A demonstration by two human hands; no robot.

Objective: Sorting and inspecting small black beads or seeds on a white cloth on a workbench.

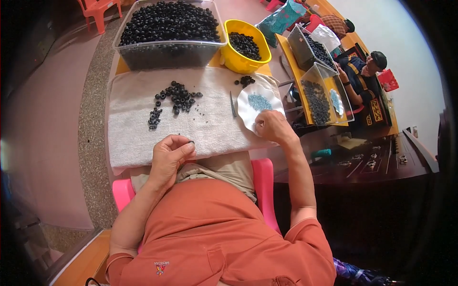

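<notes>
Pinching a black bead [191, 142] at tips of left grip [185, 145], bunching right grip [260, 125] just beside pale-blue beads [259, 101], cannot tell whether holding any.

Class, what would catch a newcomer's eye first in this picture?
Probably the clear tub heaped with black beads, top left of centre. Right of it stands a bright yellow bucket. Below that, the right hand is at a white, wavy-edged dish of pale blue bits.

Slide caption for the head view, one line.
Left hand pinches a small black piece; right hand over white plate of pale-blue bits.
</notes>
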